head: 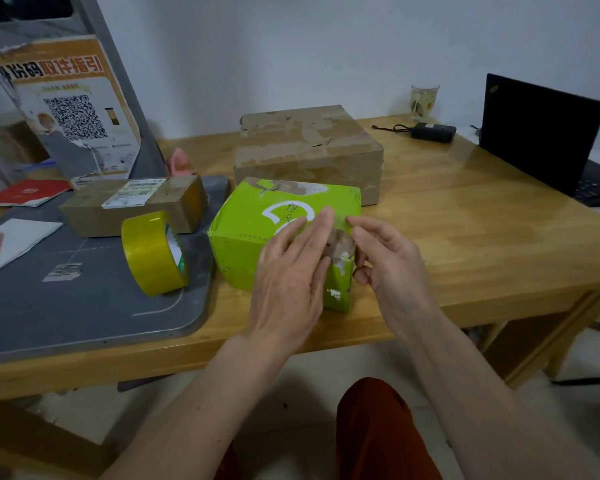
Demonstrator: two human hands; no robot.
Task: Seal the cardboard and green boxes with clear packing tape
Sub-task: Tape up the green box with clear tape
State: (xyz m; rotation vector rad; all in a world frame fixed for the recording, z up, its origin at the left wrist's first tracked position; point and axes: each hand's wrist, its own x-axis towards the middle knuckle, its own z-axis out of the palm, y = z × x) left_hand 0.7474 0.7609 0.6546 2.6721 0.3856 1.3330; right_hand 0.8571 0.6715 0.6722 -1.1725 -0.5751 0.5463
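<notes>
Smoothing clear tape onto the green box (243, 237) at mid-frame on the tabletop (465, 216), I press with my left hand (291, 271), fingers flat, while my right hand (385, 258) pinches the strip's end, which I should keep taut to avoid wrinkles.

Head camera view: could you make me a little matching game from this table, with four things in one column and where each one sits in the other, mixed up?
Things:
1. tape roll
2. green box
3. laptop
4. glass

Places:
A. by the wall at the table's far edge
B. under both hands
C. on edge on the grey mat
D. open at the table's right end

Pairs: 1-C, 2-B, 3-D, 4-A
</notes>
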